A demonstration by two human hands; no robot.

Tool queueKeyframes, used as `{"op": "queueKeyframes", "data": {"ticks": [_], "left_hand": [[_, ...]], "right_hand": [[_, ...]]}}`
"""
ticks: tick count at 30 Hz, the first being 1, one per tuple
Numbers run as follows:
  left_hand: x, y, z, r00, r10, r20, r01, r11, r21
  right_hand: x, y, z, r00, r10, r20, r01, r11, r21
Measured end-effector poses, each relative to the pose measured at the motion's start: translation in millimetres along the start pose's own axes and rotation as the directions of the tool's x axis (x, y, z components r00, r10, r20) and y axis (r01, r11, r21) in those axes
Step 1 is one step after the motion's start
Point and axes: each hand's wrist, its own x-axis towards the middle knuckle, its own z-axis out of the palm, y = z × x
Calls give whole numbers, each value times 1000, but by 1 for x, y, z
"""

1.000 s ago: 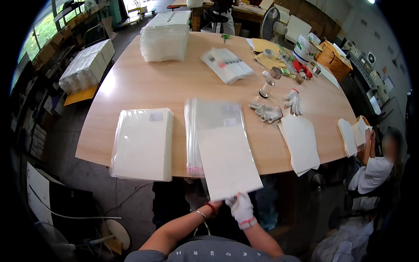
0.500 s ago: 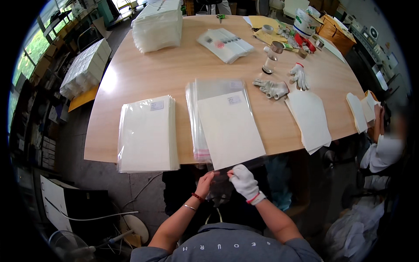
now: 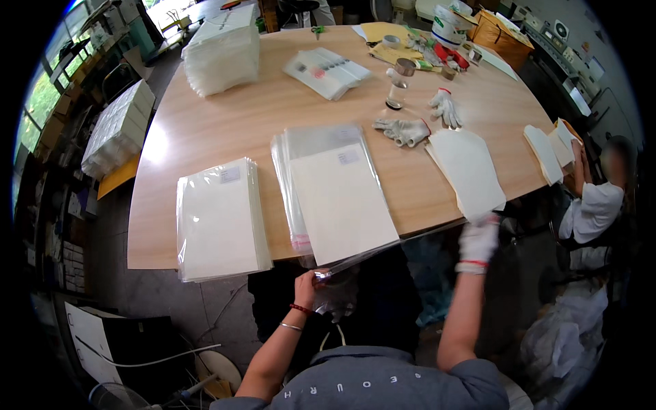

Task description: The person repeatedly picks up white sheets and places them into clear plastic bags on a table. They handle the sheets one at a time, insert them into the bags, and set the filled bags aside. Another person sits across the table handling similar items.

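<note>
My bare left hand [image 3: 307, 288], with a red bead bracelet and a silver bangle at the wrist, pinches the near end of a clear plastic bag [image 3: 331, 272] just off the table's front edge. Inside this bag lies a cream paper sheet [image 3: 345, 212] with a small label, on top of a stack of clear bags [image 3: 281, 184]. A thin clear strip [image 3: 437, 229] stretches from the bag's near end to my right hand [image 3: 480, 240]. That hand wears a white glove and is smeared by motion at the near end of a fanned stack of cream sheets [image 3: 468, 171].
A stack of bagged sheets [image 3: 220, 219] lies at the left of the table. Farther back are loose gloves [image 3: 403, 131], a glass bottle [image 3: 397, 92], plastic packs [image 3: 326, 73] and a tall bag stack [image 3: 222, 55]. Another person [image 3: 591, 201] works at the right edge.
My right hand has moved right and away from my left, drawing the thin strip out taut. My left hand has shifted slightly left and down, still pinching the bag. The view has turned a little.
</note>
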Motion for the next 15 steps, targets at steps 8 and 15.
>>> {"op": "queueKeyframes", "data": {"ticks": [8, 15], "left_hand": [[-11, 6, -20, 692, 720, 51, -497, 424, 757], [-2, 42, -2, 443, 650, 617, -595, -301, 745]], "right_hand": [[-41, 26, -76, 905, 421, 63, 150, -176, -973], [10, 27, 38, 781, -166, 602, 599, 475, -645]]}}
